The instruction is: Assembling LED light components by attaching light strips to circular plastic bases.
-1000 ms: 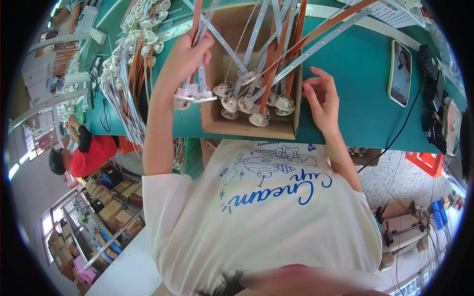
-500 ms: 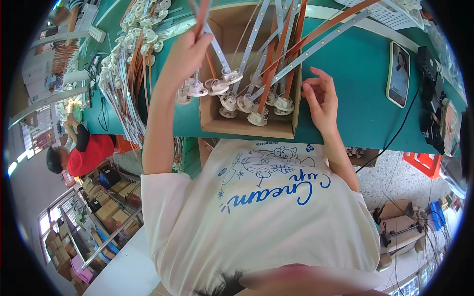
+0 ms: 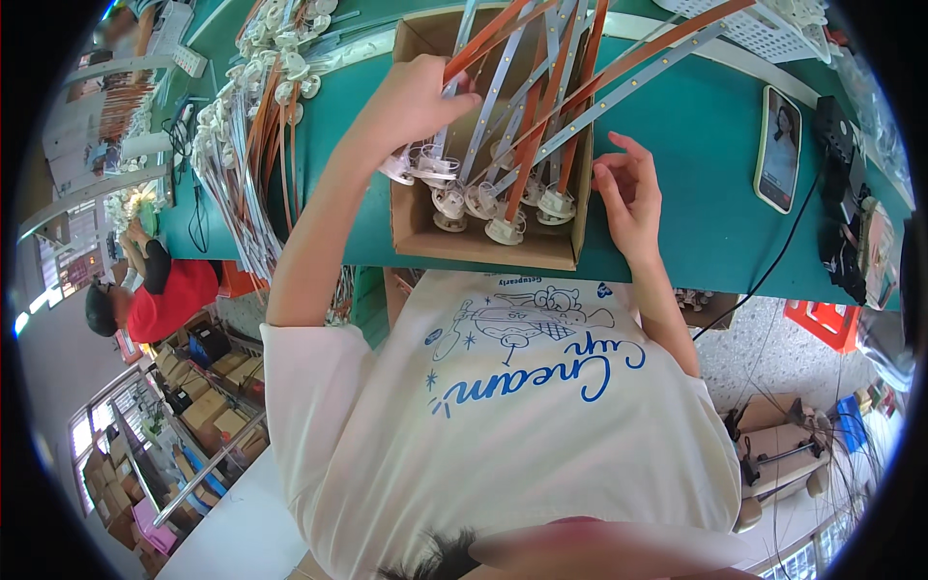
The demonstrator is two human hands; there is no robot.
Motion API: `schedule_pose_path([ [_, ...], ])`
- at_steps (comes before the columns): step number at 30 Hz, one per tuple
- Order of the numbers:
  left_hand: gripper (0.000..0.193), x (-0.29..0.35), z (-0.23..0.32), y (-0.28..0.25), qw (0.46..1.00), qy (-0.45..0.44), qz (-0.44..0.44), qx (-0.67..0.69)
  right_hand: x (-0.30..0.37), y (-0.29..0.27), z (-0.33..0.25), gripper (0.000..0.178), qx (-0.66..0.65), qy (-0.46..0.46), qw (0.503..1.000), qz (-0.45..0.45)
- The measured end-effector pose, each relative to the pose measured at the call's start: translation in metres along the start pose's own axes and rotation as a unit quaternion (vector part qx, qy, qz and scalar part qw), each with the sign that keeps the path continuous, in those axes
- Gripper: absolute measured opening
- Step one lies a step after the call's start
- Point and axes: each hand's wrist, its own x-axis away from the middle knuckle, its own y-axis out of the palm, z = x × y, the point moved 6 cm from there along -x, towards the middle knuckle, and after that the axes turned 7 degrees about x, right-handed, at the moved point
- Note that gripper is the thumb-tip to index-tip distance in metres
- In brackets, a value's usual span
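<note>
My left hand [image 3: 418, 101] is over the left side of a cardboard box [image 3: 411, 217], its fingers closed round the strips of one or more LED strip lights. White round end pieces [image 3: 433, 166] hang below that hand, against the box's left wall. Inside the box, several more LED strips [image 3: 559, 143], silvery or orange-brown, lean outward with their white round ends [image 3: 506, 229] at the bottom. Just right of the box, my right hand [image 3: 630, 193] is held above the green table with fingers loosely bent and apart, holding nothing.
Piles of similar strips with white ends [image 3: 253, 126] lie on the green table [image 3: 701, 164] at left. A phone [image 3: 779, 150] with a lit screen lies at right, beside a black cable. A white basket [image 3: 773, 31] is at the back right. Another person in red [image 3: 179, 302] sits far left.
My left hand has moved right, bringing the held strips and their white ends from the box's left edge in over the box. My right hand stays put.
</note>
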Motion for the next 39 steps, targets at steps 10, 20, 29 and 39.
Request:
schedule_pose_path([
  [10, 0.031, 0.000, -0.020, -0.001, 0.984, 0.002, 0.052, 0.172, -0.001, 0.000, 0.003, 0.035, -0.006, 0.011, 1.000, -0.007],
  [20, 0.020, -0.007, -0.001, 0.015, 0.993, -0.018, -0.049, 0.101, -0.001, 0.000, 0.004, 0.035, -0.021, 0.008, 1.000, 0.000],
  [29, 0.026, -0.004, -0.015, 0.006, 0.933, -0.050, -0.016, 0.355, -0.001, 0.000, 0.004, 0.035, -0.024, 0.006, 1.000, 0.002],
  [39, 0.029, -0.011, -0.003, 0.025, 0.994, -0.027, -0.058, 0.089, -0.001, 0.000, 0.005, 0.036, -0.006, 0.002, 1.000, 0.000],
])
